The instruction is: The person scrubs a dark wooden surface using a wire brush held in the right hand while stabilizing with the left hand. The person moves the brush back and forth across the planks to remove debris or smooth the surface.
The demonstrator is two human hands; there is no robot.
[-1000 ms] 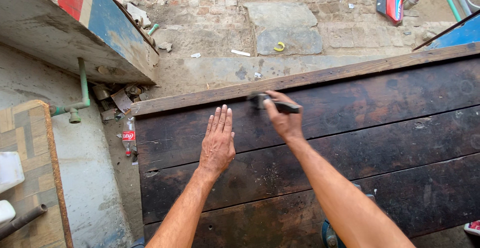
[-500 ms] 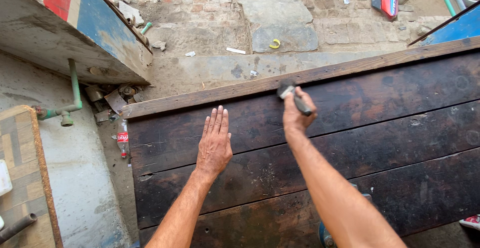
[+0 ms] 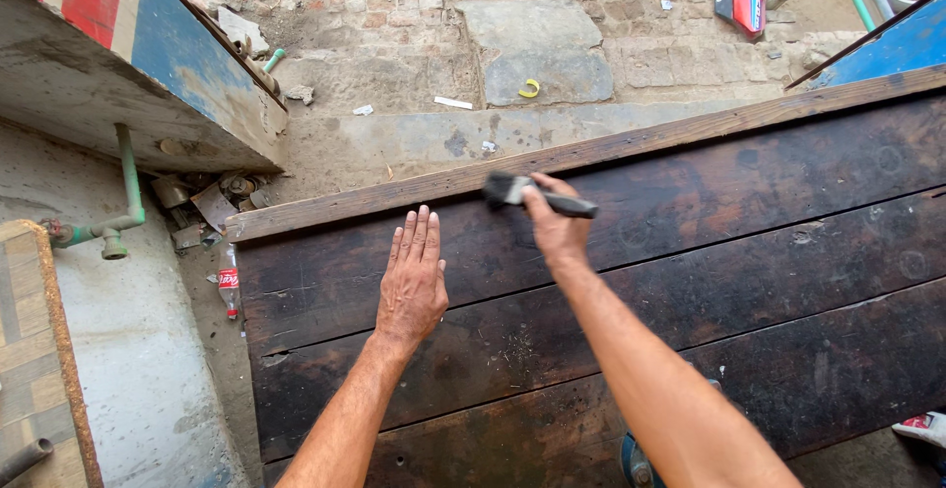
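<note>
two hands work on the dark plank tabletop (image 3: pixel 749 251): the left hand (image 3: pixel 414 286) lies flat, fingers together, holding nothing; at its 2 o'clock the right hand (image 3: pixel 554 224) is clamped round a brush (image 3: pixel 520 192) near the pale far edge. a plastic bottle (image 3: pixel 229 289) lies at 9 o'clock below a green pipe (image 3: pixel 126 187). the right fingers hide mid-handle; a red thing (image 3: pixel 921 427) is cut off at 4 o'clock.

Dark plank surface (image 3: pixel 690 281) (pale top edge) w/ left hand (image 3: pixel 414 276) flat on it.
</note>
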